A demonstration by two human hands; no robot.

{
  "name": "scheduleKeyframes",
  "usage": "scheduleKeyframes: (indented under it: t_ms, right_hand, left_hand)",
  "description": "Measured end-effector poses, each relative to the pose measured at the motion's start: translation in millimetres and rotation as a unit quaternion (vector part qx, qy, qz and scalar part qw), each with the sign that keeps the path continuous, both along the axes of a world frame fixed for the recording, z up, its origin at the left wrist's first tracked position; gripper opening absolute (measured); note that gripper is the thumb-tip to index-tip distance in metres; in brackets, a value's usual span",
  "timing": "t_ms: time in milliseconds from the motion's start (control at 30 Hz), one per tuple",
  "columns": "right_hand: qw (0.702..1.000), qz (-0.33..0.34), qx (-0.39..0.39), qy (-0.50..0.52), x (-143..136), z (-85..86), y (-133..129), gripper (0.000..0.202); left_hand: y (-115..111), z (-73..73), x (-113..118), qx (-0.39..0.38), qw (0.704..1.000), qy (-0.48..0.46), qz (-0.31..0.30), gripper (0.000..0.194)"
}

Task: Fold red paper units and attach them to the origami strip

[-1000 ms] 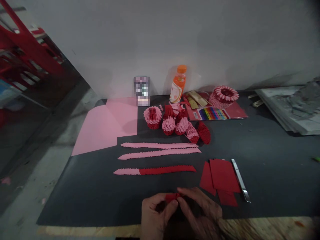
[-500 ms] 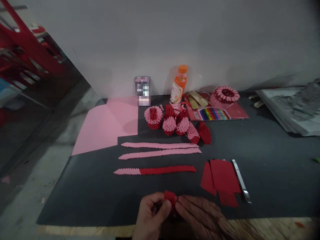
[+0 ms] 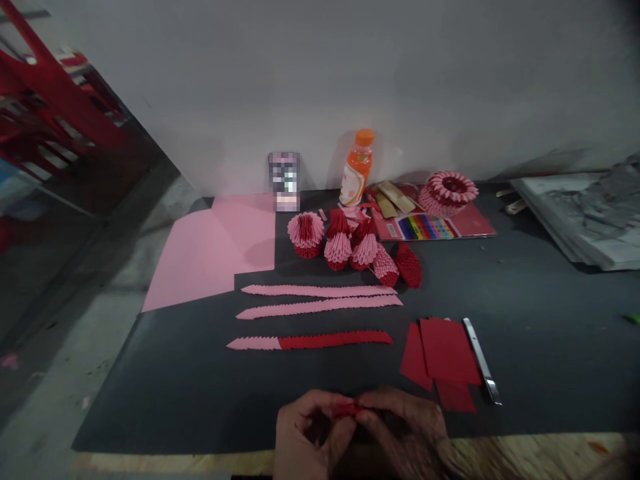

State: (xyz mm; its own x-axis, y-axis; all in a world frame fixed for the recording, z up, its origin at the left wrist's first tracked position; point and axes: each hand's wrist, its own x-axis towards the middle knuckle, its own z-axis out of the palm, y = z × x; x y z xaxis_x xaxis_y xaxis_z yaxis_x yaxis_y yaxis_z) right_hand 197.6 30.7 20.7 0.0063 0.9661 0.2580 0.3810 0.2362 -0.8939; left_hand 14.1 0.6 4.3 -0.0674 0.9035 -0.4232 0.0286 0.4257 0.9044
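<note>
A small folded piece of red paper [image 3: 346,408] is pinched between both hands at the table's near edge. My left hand [image 3: 313,430] grips its left end with thumb and fingers, while my right hand [image 3: 403,423] holds the right end between thumb and forefinger. Just beyond lies a strip of interlocked pink and red folded pieces [image 3: 315,341], with two pink strips [image 3: 320,307] behind it. Right of the hands are flat red paper pieces [image 3: 450,350] and a silver cutter [image 3: 481,360].
Pink sheets [image 3: 200,253] lie left. Folded-paper shapes [image 3: 338,243], an orange bottle [image 3: 357,167], a blurred phone-like object [image 3: 284,181] and a red packet [image 3: 475,223] bearing a pink ring-shaped piece [image 3: 450,192] stand behind. A paper stack [image 3: 590,227] is at far right.
The red paper has turned and sunk lower between my fingers. My right hand's flat, extended fingers have bent into a pinch on it.
</note>
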Motion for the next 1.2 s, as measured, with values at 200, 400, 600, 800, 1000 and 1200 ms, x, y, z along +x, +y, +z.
scheduleKeyframes:
  t_ms: [200,400,600,800,1000,1200]
  right_hand:
    - [0.996,0.078,-0.048,-0.016,10.1,10.1,1.7,0.015]
    - [1.0,0.011,-0.003,0.014,-3.1,8.1,2.9,0.028]
    - [0.997,0.019,-0.078,-0.001,-1.9,-8.7,-3.4,0.031]
    - [0.986,0.016,-0.161,0.042,5.7,-13.2,-3.7,0.031]
    - [0.992,0.012,-0.122,-0.012,1.9,-3.0,-0.7,0.012]
    - [0.99,0.049,-0.133,-0.016,4.9,-3.7,0.3,0.017]
  left_hand:
    - [-4.0,2.6,9.6,0.021,0.996,0.054,0.068,0.011]
    - [-1.9,13.5,13.2,0.028,0.996,0.052,0.072,0.007]
    - [-2.5,10.0,13.3,0.032,0.994,0.051,0.095,0.023]
    - [4.2,-11.0,6.0,-0.053,0.985,-0.141,0.081,0.054]
    - [3.5,-27.9,7.0,-0.029,0.99,-0.095,0.098,0.053]
    - [1.6,-17.5,6.6,-0.018,0.997,-0.021,0.078,0.045]
